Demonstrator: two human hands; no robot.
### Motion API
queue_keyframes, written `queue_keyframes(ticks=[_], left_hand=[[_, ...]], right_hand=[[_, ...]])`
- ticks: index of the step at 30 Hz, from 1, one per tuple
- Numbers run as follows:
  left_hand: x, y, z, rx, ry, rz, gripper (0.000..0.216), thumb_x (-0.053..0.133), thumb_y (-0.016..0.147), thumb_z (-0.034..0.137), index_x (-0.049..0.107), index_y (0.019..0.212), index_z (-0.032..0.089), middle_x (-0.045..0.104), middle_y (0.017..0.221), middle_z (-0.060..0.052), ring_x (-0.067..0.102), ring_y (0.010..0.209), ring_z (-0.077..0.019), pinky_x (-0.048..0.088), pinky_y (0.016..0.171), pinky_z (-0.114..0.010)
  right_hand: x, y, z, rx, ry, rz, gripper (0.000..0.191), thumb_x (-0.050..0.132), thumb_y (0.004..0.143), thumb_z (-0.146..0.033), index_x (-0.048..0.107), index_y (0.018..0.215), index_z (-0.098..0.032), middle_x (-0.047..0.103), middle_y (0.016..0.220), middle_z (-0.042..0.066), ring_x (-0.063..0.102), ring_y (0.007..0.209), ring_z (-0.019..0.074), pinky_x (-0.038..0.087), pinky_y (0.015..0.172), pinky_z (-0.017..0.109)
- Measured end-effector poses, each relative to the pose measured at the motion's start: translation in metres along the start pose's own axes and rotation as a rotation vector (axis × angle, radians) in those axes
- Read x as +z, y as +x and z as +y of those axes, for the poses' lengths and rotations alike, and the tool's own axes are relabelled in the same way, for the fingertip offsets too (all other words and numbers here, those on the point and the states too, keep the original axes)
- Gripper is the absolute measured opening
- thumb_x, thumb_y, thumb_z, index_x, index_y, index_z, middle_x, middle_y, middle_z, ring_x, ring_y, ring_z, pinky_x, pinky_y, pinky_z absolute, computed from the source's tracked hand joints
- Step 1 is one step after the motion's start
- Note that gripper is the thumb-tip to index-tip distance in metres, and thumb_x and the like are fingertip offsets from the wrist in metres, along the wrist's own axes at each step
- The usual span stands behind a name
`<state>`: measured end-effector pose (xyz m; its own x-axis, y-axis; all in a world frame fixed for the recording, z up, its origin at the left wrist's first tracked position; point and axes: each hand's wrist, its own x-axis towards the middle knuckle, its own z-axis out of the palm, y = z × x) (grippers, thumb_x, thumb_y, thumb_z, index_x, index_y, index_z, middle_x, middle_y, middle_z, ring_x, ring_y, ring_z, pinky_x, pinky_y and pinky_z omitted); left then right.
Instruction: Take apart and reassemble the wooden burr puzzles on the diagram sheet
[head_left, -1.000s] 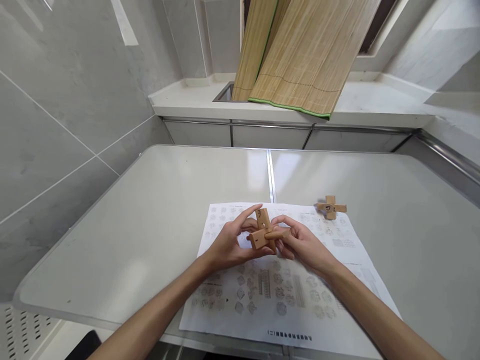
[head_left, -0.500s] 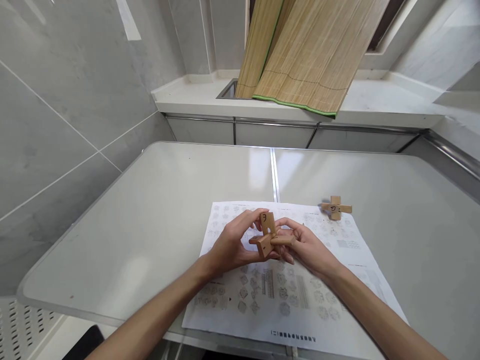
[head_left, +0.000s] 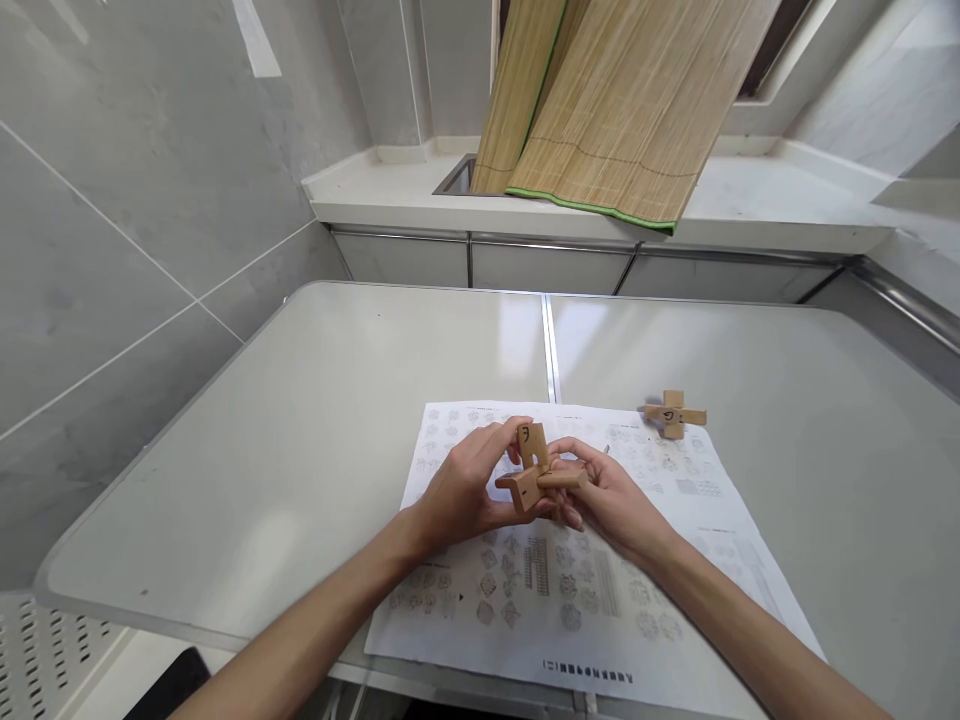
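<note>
Between my two hands is a wooden interlocking puzzle (head_left: 530, 487), made of several notched sticks that cross one another. One upright stick carries a dark letter mark. My left hand (head_left: 469, 482) grips it from the left, with fingers at the top of the upright stick and the thumb low down. From the right, my right hand (head_left: 604, 490) closes its fingers on the puzzle's side, and some fingertips are hidden behind the wood. Under both hands lies a printed sheet (head_left: 442, 640) covered with small diagrams.
A second wooden puzzle piece (head_left: 673, 415), cross-shaped and lettered, rests at the sheet's far right edge. The pale table (head_left: 300, 430) has a seam down its middle. Behind it, a bamboo mat (head_left: 615, 120) hangs over a white counter (head_left: 390, 190). A dark object (head_left: 169, 685) is at lower left.
Both hands and the puzzle between them have shifted very slightly left. The puzzle is turned a little, and its lower left stick shows differently. The other piece stays on the sheet.
</note>
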<state>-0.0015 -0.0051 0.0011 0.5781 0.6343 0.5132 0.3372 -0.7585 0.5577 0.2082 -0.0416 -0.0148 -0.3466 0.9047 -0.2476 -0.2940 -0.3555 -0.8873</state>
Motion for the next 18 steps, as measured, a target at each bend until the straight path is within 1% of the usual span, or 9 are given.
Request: queue_keyframes(ticks=[5,8,10,11,13,14,16,18], left_hand=[[0.001,-0.003,-0.002,0.038,0.019,0.016,0.072,0.077,0.089,0.044,0.040,0.146,0.021,0.065,0.105,-0.008,0.064,0.090,-0.0226,0.058,0.081,-0.038],[0.001,-0.003,-0.001,-0.003,-0.049,-0.021,0.069,0.077,0.090,0.043,0.041,0.145,0.022,0.064,0.107,-0.008,0.064,0.091,-0.0220,0.058,0.081,-0.037],[0.000,-0.003,0.001,-0.076,-0.127,-0.094,0.068,0.073,0.093,0.040,0.037,0.148,0.022,0.066,0.102,-0.006,0.066,0.084,-0.0196,0.057,0.074,-0.032],[-0.001,-0.002,0.002,-0.118,-0.171,-0.150,0.072,0.073,0.092,0.038,0.033,0.151,0.022,0.067,0.097,-0.004,0.066,0.079,-0.0183,0.056,0.069,-0.030],[-0.003,-0.001,0.003,-0.192,-0.251,-0.272,0.091,0.078,0.087,0.039,0.022,0.157,0.022,0.068,0.085,0.001,0.067,0.069,-0.0172,0.053,0.062,-0.027],[-0.005,-0.001,0.004,-0.223,-0.280,-0.322,0.101,0.081,0.083,0.041,0.017,0.160,0.022,0.068,0.082,0.002,0.068,0.067,-0.0175,0.052,0.061,-0.026],[-0.009,0.001,0.004,-0.260,-0.317,-0.369,0.115,0.087,0.078,0.045,0.012,0.162,0.023,0.072,0.087,0.000,0.070,0.070,-0.0189,0.054,0.064,-0.027],[-0.012,0.003,0.004,-0.258,-0.342,-0.360,0.112,0.087,0.079,0.046,0.014,0.161,0.025,0.076,0.098,-0.004,0.073,0.078,-0.0197,0.056,0.070,-0.029]], right_hand=[[0.002,-0.002,0.001,0.012,-0.007,-0.003,0.026,0.078,0.093,-0.037,0.062,0.107,-0.021,0.064,0.059,-0.006,0.052,0.047,0.0098,0.042,0.052,0.024],[0.002,-0.002,0.001,0.010,-0.001,-0.003,0.028,0.079,0.093,-0.039,0.062,0.107,-0.022,0.064,0.060,-0.006,0.053,0.047,0.0101,0.043,0.051,0.024],[0.002,-0.002,0.003,-0.012,-0.014,-0.023,0.030,0.077,0.094,-0.043,0.061,0.108,-0.022,0.066,0.062,-0.005,0.056,0.050,0.0112,0.045,0.051,0.024],[0.002,-0.002,0.004,-0.022,-0.020,-0.037,0.031,0.076,0.095,-0.045,0.060,0.108,-0.022,0.067,0.063,-0.004,0.058,0.051,0.0119,0.046,0.051,0.024],[0.002,-0.001,0.005,-0.028,-0.025,-0.059,0.032,0.073,0.096,-0.048,0.059,0.109,-0.023,0.068,0.064,-0.004,0.059,0.052,0.0124,0.047,0.052,0.024],[0.002,-0.001,0.006,-0.024,-0.021,-0.065,0.032,0.073,0.097,-0.049,0.059,0.109,-0.023,0.067,0.064,-0.004,0.059,0.051,0.0122,0.048,0.052,0.024],[0.002,-0.001,0.005,-0.010,-0.005,-0.073,0.031,0.071,0.098,-0.049,0.058,0.108,-0.023,0.066,0.063,-0.004,0.058,0.050,0.0113,0.047,0.051,0.023],[0.001,-0.001,0.003,-0.003,0.007,-0.083,0.031,0.071,0.098,-0.049,0.058,0.108,-0.023,0.066,0.062,-0.005,0.057,0.049,0.0107,0.046,0.050,0.022]])
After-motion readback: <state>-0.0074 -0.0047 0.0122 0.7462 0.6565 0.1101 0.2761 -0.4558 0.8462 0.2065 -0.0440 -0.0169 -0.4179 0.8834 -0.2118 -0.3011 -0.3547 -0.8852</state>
